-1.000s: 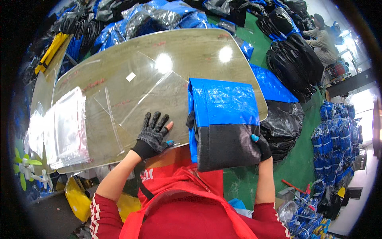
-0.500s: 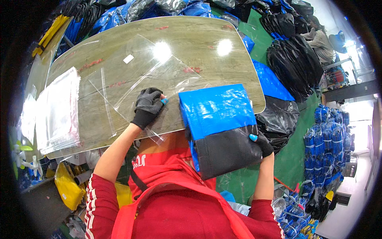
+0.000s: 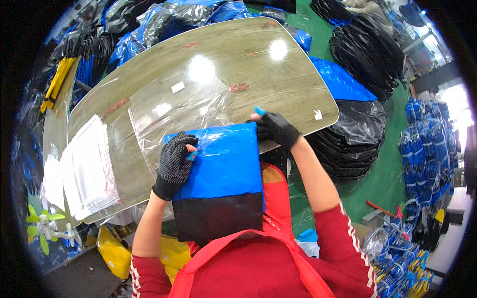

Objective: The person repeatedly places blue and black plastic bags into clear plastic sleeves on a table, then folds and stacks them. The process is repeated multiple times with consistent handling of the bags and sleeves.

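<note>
A folded blue-and-black tarpaulin piece lies at the near edge of the table, its black part hanging toward my lap. My left hand, in a black dotted glove with the thumb tip bare and blue tape on it, rests closed on its left side. Thumb and fingers there pinch the edge of a clear plastic bag, which lies on the table and partly over the blue part. At the far right corner of the folded piece is my right hand, gloved alike, its blurred thumb held apart from the fingers.
A stack of clear bags lies on the left of the wood-patterned table. White labels sit on the tabletop. Black and blue bundles stand on the green floor to the right. A small green-bladed fan is at lower left.
The folded piece has moved left from my right side to in front of me. My right hand has let go of its near right side and moved to its far corner. My left hand now overlaps it.
</note>
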Motion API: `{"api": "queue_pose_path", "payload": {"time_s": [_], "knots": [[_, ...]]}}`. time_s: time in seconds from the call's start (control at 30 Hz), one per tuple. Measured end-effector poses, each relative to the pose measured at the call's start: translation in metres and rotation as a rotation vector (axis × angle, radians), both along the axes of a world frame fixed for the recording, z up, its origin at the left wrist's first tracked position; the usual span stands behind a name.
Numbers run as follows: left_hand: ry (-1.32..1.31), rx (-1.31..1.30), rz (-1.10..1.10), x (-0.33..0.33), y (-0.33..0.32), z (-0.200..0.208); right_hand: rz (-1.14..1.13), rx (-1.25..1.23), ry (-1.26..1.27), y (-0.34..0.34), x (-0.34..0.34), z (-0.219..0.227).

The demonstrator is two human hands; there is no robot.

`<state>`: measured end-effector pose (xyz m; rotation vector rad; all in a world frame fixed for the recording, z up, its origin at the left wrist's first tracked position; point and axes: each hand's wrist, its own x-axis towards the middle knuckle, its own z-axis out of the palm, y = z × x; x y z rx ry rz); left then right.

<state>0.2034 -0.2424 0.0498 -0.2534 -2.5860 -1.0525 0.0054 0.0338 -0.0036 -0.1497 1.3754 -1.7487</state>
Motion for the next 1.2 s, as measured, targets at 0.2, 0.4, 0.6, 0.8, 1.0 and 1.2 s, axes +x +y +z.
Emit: {"api": "queue_pose_path", "payload": {"time_s": [0.2, 0.4, 0.6, 0.8, 1.0, 1.2], "knots": [[0.115, -0.113, -0.001, -0.002, 0.004, 0.000, 0.620, 0.363, 0.984, -0.037, -0.035, 0.013], [0.009, -0.216, 0.048, 0.011, 0.009, -0.009, -0.044, 0.068, 0.259, -0.002, 0.011, 0.023], [-0.026, 0.171, 0.527, 0.002, -0.006, -0.033, -0.024, 0.386, 0.595, 0.010, 0.052, 0.005], [-0.425, 1.013, 0.547, -0.005, -0.042, -0.034, -0.224, 0.652, 0.966, 0.016, 0.131, 0.002], [-0.606, 1.019, 0.537, 0.001, -0.024, -0.028, -0.477, 0.268, 0.825, 0.044, 0.102, 0.009], [-0.530, 0.953, 0.404, 0.057, 0.026, -0.048, 0.098, 0.404, 0.528, 0.029, 0.116, 0.023]]}}
